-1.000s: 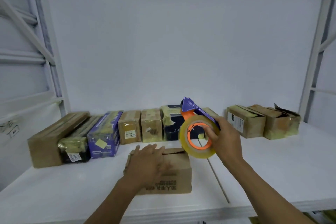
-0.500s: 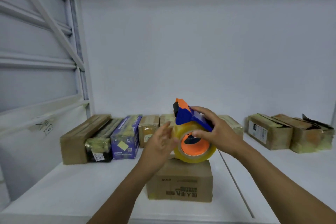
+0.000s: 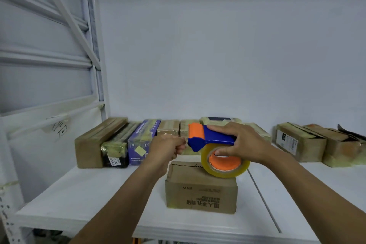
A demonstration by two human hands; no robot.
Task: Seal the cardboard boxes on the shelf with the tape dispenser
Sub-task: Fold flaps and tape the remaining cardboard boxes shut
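1. Cardboard box point(image 3: 201, 190) sits near the front of the white shelf point(image 3: 79, 194), flaps closed and contents hidden. The left hand point(image 3: 166, 148) has left its top.
2. Over it, the right hand point(image 3: 239, 142) grips the tape dispenser point(image 3: 210, 140). The left now seems to pinch the tape end point(image 3: 185, 141) at its mouth, probably readying the first strip.
3. Behind, taped boxes point(image 3: 99, 142) line the wall.

Storeroom or warehouse: white metal shelf point(image 3: 83, 188), steel racking frame point(image 3: 93, 45), row of taped, labelled parcels point(image 3: 118, 140).

L hand point(image 3: 166, 147) off carton point(image 3: 201, 190), now pinches at tape dispenser point(image 3: 210, 138) nose | dispenser tipped level (roll point(image 3: 225, 171) nr carton top)
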